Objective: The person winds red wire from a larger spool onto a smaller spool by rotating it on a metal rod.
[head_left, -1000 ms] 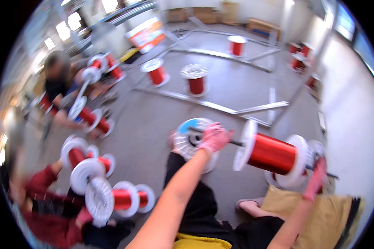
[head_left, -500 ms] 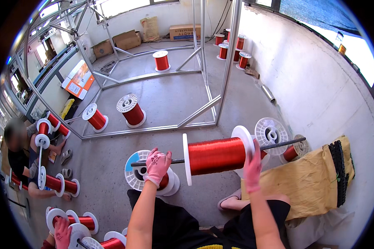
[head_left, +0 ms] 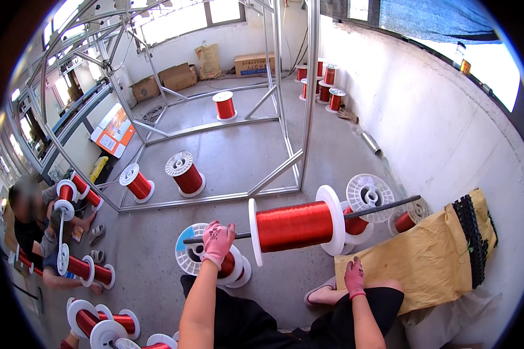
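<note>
Your left hand [head_left: 217,240] is clenched around the dark rod [head_left: 367,207] near its left end, holding it up with the red-wound spool [head_left: 296,225] threaded on it, just at the hand's 3 o'clock. Your right hand [head_left: 354,277] grips nothing: it rests palm down on your knee, below the spool at 5 o'clock. The rod's far end runs out toward 2 o'clock, over an empty white spool [head_left: 369,194]. Beneath your left hand stands another spool [head_left: 199,256] on the floor. At 9 o'clock, another person [head_left: 32,218] handles spools on a rod.
</note>
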`<state>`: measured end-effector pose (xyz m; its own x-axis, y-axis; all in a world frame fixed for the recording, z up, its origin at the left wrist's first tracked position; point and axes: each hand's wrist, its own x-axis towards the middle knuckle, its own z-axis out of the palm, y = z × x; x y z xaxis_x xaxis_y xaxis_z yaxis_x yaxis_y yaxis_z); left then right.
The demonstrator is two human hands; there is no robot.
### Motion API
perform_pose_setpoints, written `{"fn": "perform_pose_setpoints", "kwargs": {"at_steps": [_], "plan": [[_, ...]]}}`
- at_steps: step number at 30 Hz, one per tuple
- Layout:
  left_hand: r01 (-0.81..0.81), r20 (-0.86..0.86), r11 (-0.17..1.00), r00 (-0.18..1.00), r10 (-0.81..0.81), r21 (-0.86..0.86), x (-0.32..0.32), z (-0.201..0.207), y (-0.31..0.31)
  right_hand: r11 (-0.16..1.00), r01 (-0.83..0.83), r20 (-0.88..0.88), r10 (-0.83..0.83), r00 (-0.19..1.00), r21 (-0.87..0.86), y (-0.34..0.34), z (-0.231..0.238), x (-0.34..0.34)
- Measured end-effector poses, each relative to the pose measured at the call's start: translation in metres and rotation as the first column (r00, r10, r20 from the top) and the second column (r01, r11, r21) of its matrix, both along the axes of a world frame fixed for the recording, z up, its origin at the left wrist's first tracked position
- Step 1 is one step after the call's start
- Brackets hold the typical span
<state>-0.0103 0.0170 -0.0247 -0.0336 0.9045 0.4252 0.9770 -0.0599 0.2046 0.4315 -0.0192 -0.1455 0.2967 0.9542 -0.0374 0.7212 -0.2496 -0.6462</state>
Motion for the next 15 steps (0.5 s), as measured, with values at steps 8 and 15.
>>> {"fn": "perform_pose_setpoints", "kwargs": {"at_steps": [8,15], "plan": [[-0.017,0.005,0.999,1.000,0.017,-0.051,-0.002,-0.008,0.001,0.995,0.076,-0.094,-0.069,0.993,0.068,-0.003,0.041,-0.020],[-0.029,-0.024,0.999,0.999,0.028,-0.041,-0.005,-0.015,0.000,0.758,-0.074,-0.266,0.316,0.911,0.648,0.079,0.199,-0.071]]}}
